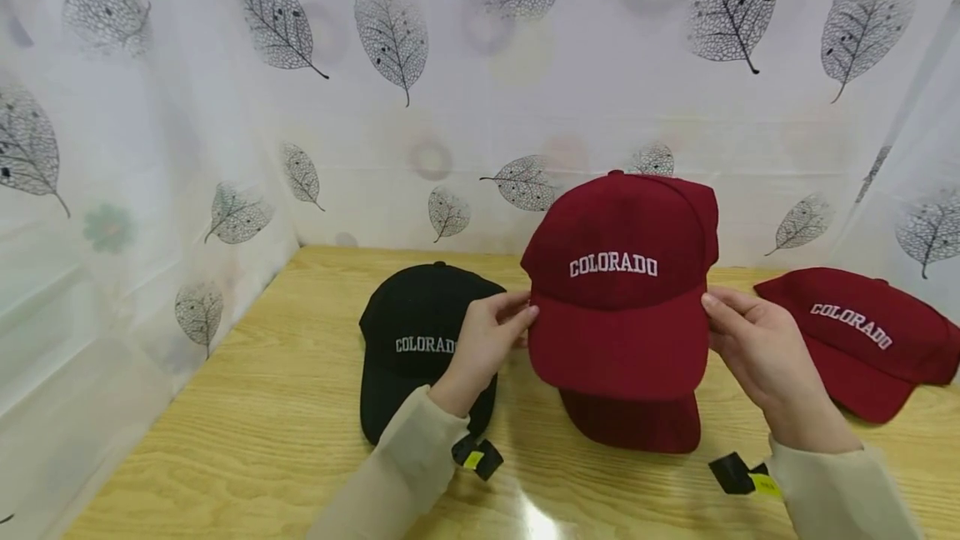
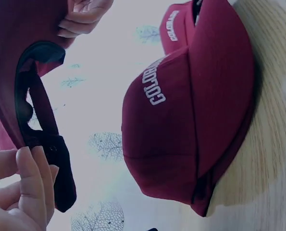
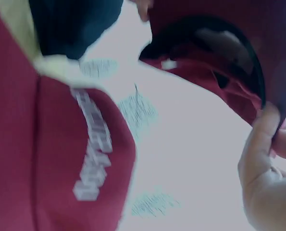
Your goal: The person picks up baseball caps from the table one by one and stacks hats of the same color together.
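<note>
Both hands hold up a dark red cap (image 1: 618,332), its white COLORADO lettering toward me. The left hand (image 1: 487,340) pinches one side where the brim meets the crown. On the opposite side, the right hand (image 1: 757,348) pinches the brim edge between thumb and fingers. From below, the right wrist view shows the dark inner band (image 3: 248,53) of this cap. Under it, a second red cap (image 1: 630,423) rests on the table, mostly hidden in the head view; its crown and brim show in the left wrist view.
A black COLORADO cap (image 1: 423,315) lies on the wooden table (image 1: 247,415) at left, partly behind the left hand. Another red cap (image 1: 862,340) is at right, tilted. A leaf-patterned curtain (image 1: 465,65) hangs behind the table. Small black devices with yellow labels (image 1: 472,458) sit at the wrists.
</note>
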Action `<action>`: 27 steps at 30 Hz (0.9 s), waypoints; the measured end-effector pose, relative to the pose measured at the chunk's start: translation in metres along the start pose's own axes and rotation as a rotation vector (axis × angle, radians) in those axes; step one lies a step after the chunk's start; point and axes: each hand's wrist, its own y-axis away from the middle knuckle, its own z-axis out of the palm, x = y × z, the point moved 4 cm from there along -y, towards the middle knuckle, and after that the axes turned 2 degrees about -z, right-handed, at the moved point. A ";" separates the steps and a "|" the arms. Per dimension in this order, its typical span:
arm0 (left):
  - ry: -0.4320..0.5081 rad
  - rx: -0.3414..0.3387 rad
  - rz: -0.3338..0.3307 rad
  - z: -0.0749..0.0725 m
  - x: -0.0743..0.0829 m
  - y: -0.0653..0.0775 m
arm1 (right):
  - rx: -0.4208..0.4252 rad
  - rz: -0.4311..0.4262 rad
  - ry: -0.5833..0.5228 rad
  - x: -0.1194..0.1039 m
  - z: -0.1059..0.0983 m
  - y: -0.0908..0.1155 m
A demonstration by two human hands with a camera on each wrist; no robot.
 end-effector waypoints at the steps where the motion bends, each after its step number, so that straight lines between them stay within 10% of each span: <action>1: 0.002 -0.005 0.001 0.001 0.000 0.001 | 0.025 0.013 0.088 -0.002 -0.004 0.000; 10: 0.012 -0.044 0.021 0.009 0.003 0.007 | 0.099 0.091 0.743 -0.013 -0.021 -0.001; 27: -0.070 -0.034 0.042 0.014 0.019 0.016 | 0.039 0.057 0.768 -0.004 -0.023 -0.005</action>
